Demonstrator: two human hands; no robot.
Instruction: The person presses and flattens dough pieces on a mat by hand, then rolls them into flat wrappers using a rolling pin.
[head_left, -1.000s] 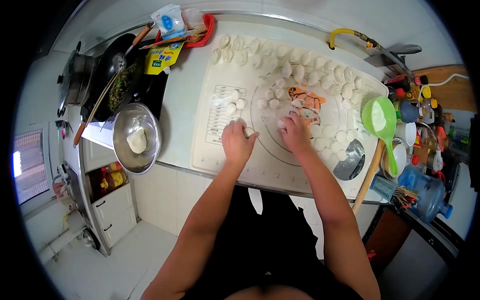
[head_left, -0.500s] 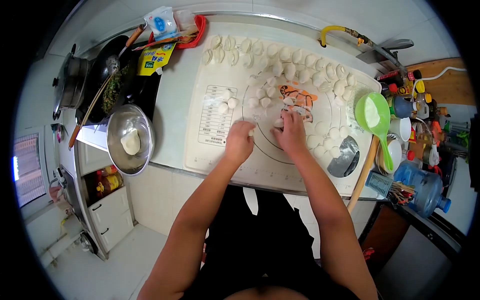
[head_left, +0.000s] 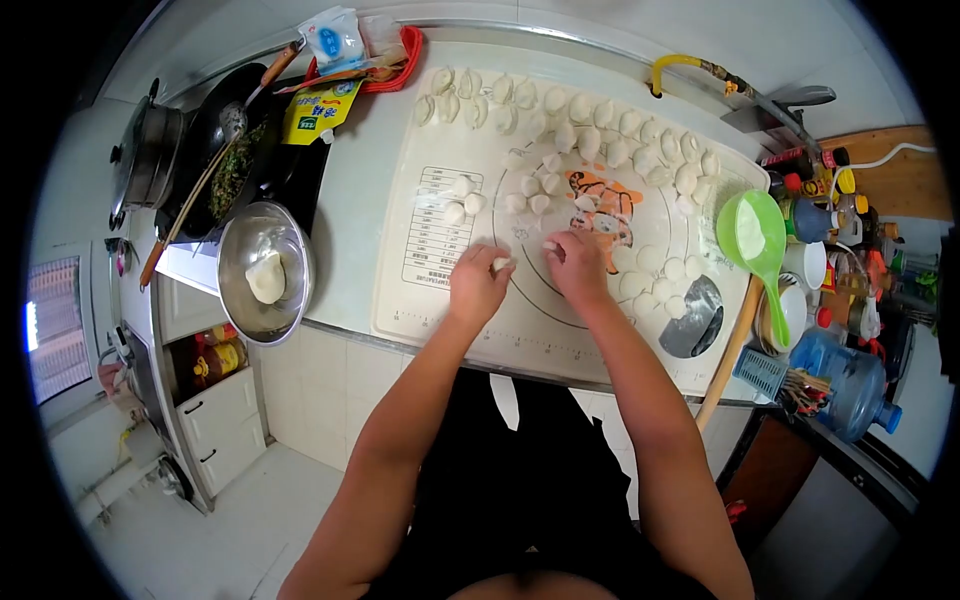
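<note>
You work with both bare hands over a cream-coloured baking mat [head_left: 440,325] printed with charts, circles and an orange tiger, spread on a pale kitchen surface [head_left: 350,210]. Your left hand [head_left: 478,285], fingers curled, pinches a small white lump of dough [head_left: 503,264] between thumb and fingertips, above the lower middle of the mat. Your right hand [head_left: 577,265], just across from it, is nearly closed, with a tiny white piece of dough [head_left: 550,246] at its fingertips.

Folded white dumplings [head_left: 555,99] line the mat's far side. Small dough balls [head_left: 465,200] sit ahead of your left hand, others [head_left: 537,190] between and beyond both hands, and pale rounds of dough [head_left: 655,280] lie to the right, near a dark grey disc [head_left: 691,318].

At the mat's right edge, a green plastic ladle [head_left: 752,235] holds white powder, near a wooden rolling pin [head_left: 728,355]. To your left, a shiny steel bowl [head_left: 245,320] holds one large dough lump [head_left: 266,278], beside a black wok [head_left: 208,130] of chopped greens [head_left: 235,175].
</note>
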